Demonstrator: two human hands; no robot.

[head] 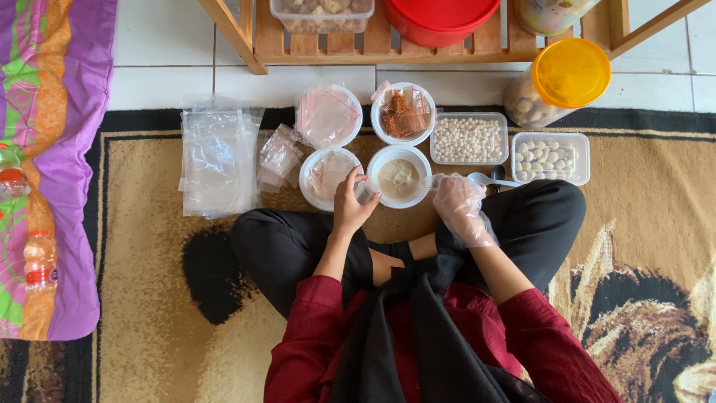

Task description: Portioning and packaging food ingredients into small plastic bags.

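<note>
I sit cross-legged on a patterned carpet. My bare left hand (350, 203) rests its fingers on the left rim of a white bowl (399, 177) of beige powder, next to a white bowl holding small plastic bags (326, 177). My right hand (458, 207), in a clear plastic glove, sits by the powder bowl's right side, with a white plastic spoon (486, 180) at its fingertips; I cannot tell if it grips the spoon. Behind stand a bowl of reddish-brown seasoning (403, 113) and a bowl of sealed clear bags (328, 116).
A stack of clear zip bags (218, 157) lies to the left, smaller ones (280, 155) beside it. Two rectangular tubs of pale round snacks (468, 139) (550, 157) sit on the right. A yellow-lidded jar (561, 80) lies tipped. A wooden shelf (373, 46) holds containers. Bottles (39, 260) lie on purple cloth.
</note>
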